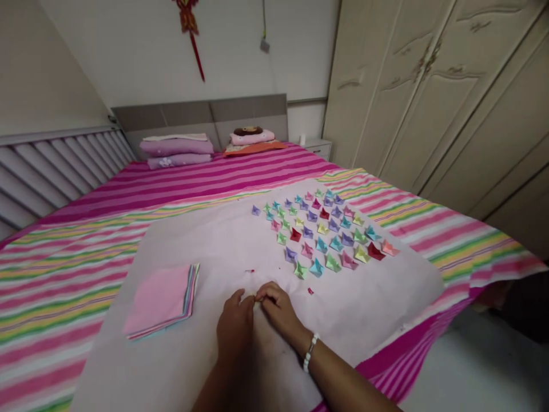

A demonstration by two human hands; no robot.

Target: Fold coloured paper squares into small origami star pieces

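My left hand point(235, 323) and my right hand point(277, 306) meet low over the white sheet, fingertips pinched together. Between them is a tiny yellowish piece of paper point(257, 299), mostly hidden by the fingers. A white bead bracelet point(311, 352) circles my right wrist. Several small folded paper boats point(321, 245) in many colours stand in rows beyond my right hand. To the left of my left hand lies a stack of square coloured paper point(160, 300), pink on top. Small red scraps point(310, 291) lie close to both hands.
The white sheet point(206, 240) is spread over a striped bed point(55, 269). Folded purple bedding point(178, 151) and a pink pillow pile point(253, 139) rest by the headboard point(244, 111). A slatted rail point(55, 163) runs along the left, and a cream wardrobe point(412, 103) stands at right.
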